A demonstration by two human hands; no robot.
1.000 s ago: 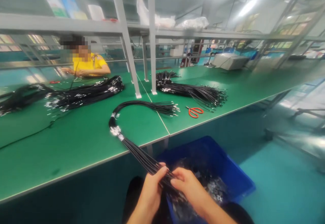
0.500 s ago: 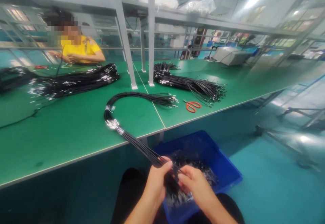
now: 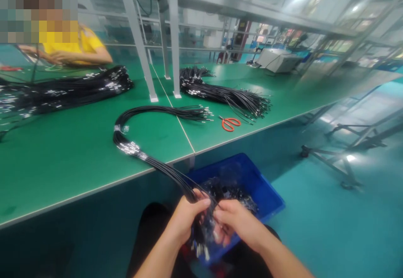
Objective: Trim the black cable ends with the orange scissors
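A bundle of black cables point(image 3: 163, 166) curves over the green table's edge down to my lap, bound with clear wrap on the table. My left hand point(image 3: 190, 211) is closed round the bundle near its lower end, where pale tips hang below. My right hand point(image 3: 231, 219) pinches a single cable drawn a little apart from the others; the exact fingertip contact is blurred. Under both hands stands a blue bin point(image 3: 267, 198) holding dark, shiny small parts in clear plastic, too blurred to name.
Orange-handled scissors point(image 3: 231, 124) lie on the green table point(image 3: 78, 156). Thick cable bundles lie behind, at left point(image 3: 78, 89) and right point(image 3: 226, 95). Metal shelf posts point(image 3: 174, 38) rise from the table. A person in yellow point(image 3: 91, 45) sits across. A wheeled metal frame point(image 3: 336, 160) stands at right.
My right hand has pulled one cable away from the bundle, opening a gap between it and the others. The whole view has shifted, so the table appears further left and higher.
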